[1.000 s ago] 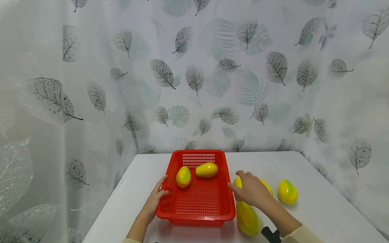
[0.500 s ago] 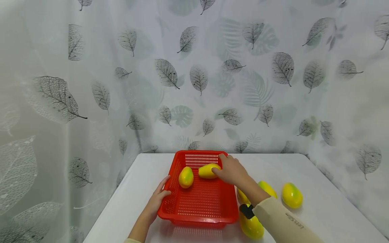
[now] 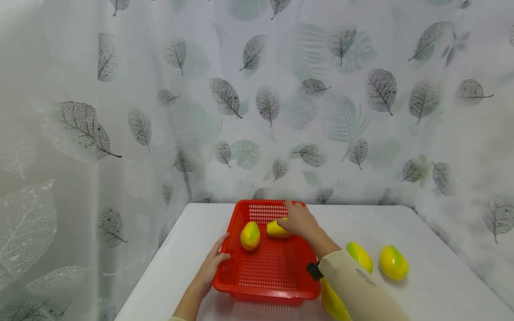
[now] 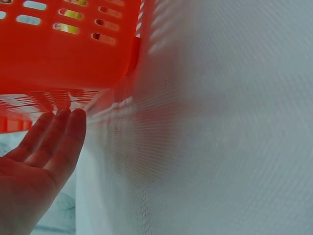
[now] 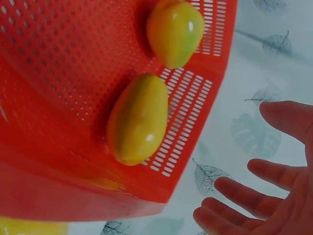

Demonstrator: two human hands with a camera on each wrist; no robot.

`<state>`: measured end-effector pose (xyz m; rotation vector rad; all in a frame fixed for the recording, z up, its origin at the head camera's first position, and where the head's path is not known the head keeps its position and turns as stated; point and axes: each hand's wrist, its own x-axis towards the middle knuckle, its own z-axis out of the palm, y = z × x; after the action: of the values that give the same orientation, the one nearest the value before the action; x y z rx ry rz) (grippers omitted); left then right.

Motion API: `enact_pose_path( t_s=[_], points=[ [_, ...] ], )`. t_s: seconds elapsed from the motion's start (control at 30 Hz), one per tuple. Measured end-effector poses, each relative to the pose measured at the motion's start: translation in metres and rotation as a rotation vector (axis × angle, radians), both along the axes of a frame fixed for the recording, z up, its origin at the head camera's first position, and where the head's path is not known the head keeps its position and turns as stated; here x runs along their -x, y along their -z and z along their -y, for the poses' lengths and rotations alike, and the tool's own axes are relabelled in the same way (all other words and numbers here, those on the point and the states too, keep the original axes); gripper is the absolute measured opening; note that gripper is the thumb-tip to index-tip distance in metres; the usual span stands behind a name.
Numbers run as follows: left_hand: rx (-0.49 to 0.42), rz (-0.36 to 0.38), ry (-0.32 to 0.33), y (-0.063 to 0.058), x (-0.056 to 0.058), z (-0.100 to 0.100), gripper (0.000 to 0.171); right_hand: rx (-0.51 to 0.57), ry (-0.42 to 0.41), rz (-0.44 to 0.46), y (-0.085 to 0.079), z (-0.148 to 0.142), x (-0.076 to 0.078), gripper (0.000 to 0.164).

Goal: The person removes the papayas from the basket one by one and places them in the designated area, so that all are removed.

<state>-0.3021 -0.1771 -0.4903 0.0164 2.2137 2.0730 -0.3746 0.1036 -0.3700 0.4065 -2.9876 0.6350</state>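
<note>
Resting nearly straight left fingers (image 4: 68, 142) against the red basket (image 3: 265, 293), apparently to steady it, while spreading relaxed, unladen right fingers (image 5: 247, 194) near 2 yellow fruits (image 5: 139, 120) lying lower, inside it.

1. We see a pale, translucent curtain (image 3: 257, 62) behind the table (image 3: 361, 223) and along its left and right sides.
2. We make out dark skeleton leaves (image 3: 382, 91) printed over it, with faint green fronds (image 3: 347, 120) between them.
3. On the left we find a soft vertical fold (image 3: 95, 200) and larger, whitish leaves (image 3: 28, 223).
4. We note the table's white top, its rounded far corners and, close up in the left wrist view, its fine-textured surface.
5. We get soft light, brightest at upper left.
</note>
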Motion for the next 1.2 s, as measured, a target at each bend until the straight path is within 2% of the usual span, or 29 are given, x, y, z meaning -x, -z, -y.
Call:
enact_pose_path(
  t_s=[0.3,0.57,0.9,1.2],
  points=[
    [0.01,-0.005,0.015,0.001,-0.001,0.0,0.069,0.059,-0.013,0.058,0.017,0.001,0.018,0.064],
    [0.012,-0.012,0.022,0.004,0.001,0.0,0.069,0.092,0.009,0.124,0.033,0.007,0.03,0.069],
    [0.009,-0.026,0.025,-0.001,0.0,-0.001,0.07,0.081,0.022,0.115,0.053,0.013,0.039,0.073],
    [-0.003,-0.032,0.038,0.001,0.002,0.0,0.07,0.087,0.046,0.107,0.066,0.015,0.044,0.077]
  ],
)
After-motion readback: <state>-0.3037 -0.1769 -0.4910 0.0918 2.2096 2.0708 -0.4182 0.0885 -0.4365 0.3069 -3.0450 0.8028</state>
